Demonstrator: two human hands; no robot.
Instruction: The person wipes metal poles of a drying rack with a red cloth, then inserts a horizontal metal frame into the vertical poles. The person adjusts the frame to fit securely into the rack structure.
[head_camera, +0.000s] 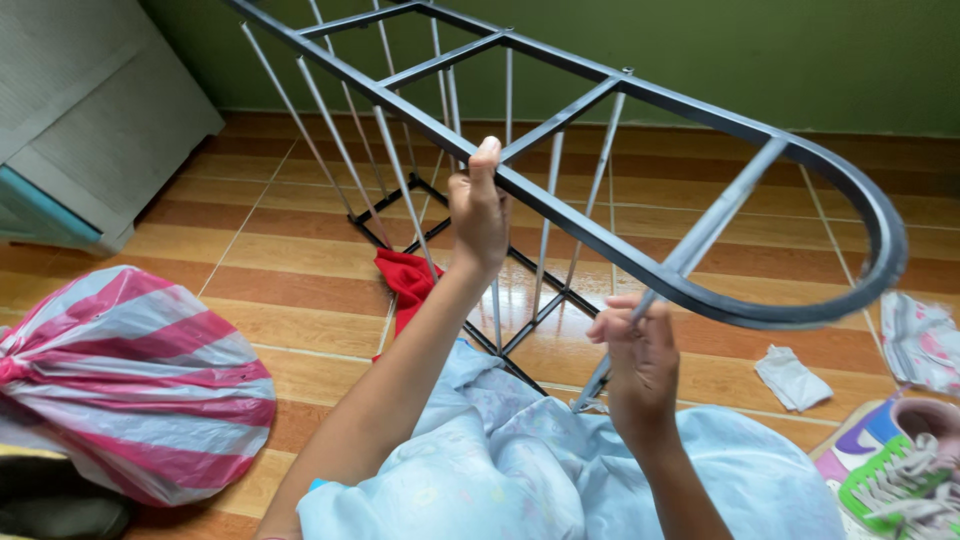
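Head view is showing a dark grey metal drying rack (600, 235) being held tilted above the tiled floor (300, 270), its long frame with one rounded end running from the upper left toward the right, thin silver rods hanging from it down to a lower frame that is sitting near the middle of the floor. The left hand (478, 205) is reaching up and gripping the near rail of the rack, its fingers (487, 160) wrapping closed around the bar. The right hand (638, 355) is pinching a loose silver rod (690, 250) that is slanting up to the rounded end, the fingers closing narrowly on it near its lower part. A pale blue cloth (520, 460) is lying bunched under both forearms at the near edge of the floor. A red cloth (405, 280) is lying on the floor just beyond it, beside the rack's lower frame. A pink-and-white striped plastic bag (140, 380), knotted shut, is sitting toward the near left corner. A small white rag (790, 378) is lying on the tiles toward the right, with a patterned cloth (920, 340) at the right edge and a green-and-white sneaker (900, 480) in the near right corner. A grey cabinet (90, 110) is standing at the far left.
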